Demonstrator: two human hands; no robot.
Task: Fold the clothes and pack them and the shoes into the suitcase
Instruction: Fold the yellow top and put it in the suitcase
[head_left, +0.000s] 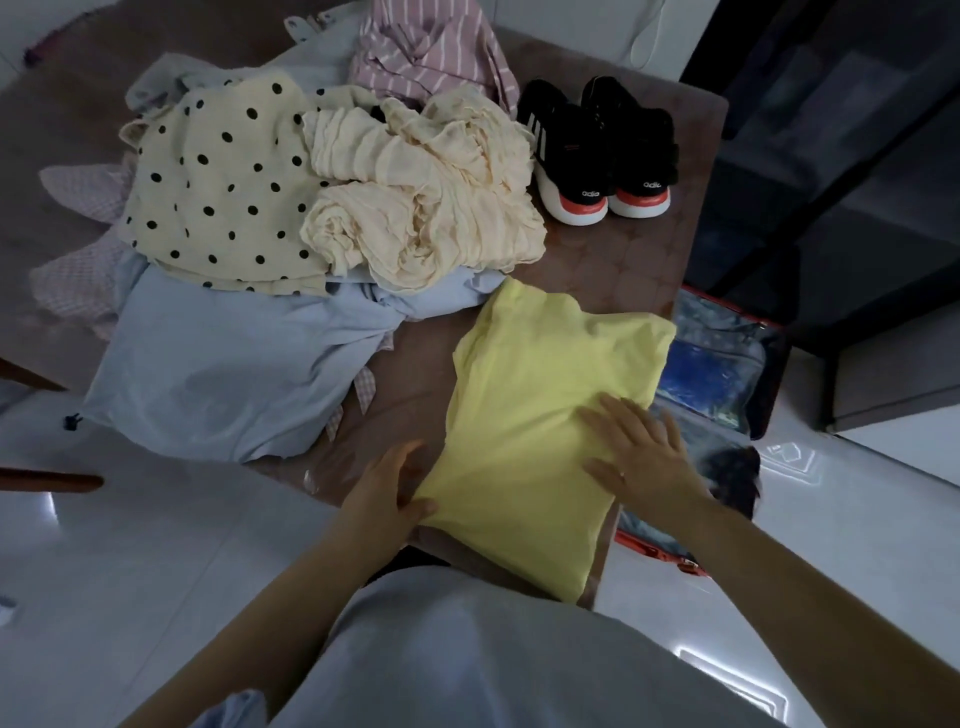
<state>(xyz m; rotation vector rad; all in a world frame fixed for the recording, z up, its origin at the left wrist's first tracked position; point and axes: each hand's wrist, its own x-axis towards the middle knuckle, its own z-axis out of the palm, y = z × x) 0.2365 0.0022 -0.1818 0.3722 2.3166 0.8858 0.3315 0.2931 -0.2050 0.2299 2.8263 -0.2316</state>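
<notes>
A folded yellow shirt (535, 395) lies on the near right corner of the brown table (623, 270). My left hand (387, 488) grips its near left edge, thumb on top of the cloth. My right hand (641, 452) rests flat on the shirt's right side with fingers spread. A pair of black shoes (602, 150) with white and orange soles stands at the far right of the table. The open suitcase (722, 364) lies on the floor right of the table, partly hidden by it.
A heap of unfolded clothes fills the table's left and middle: a light blue garment (228, 364), a cream polka-dot piece (218, 182), a crumpled cream cloth (426, 192) and a pink striped shirt (431, 47). White tiled floor surrounds the table.
</notes>
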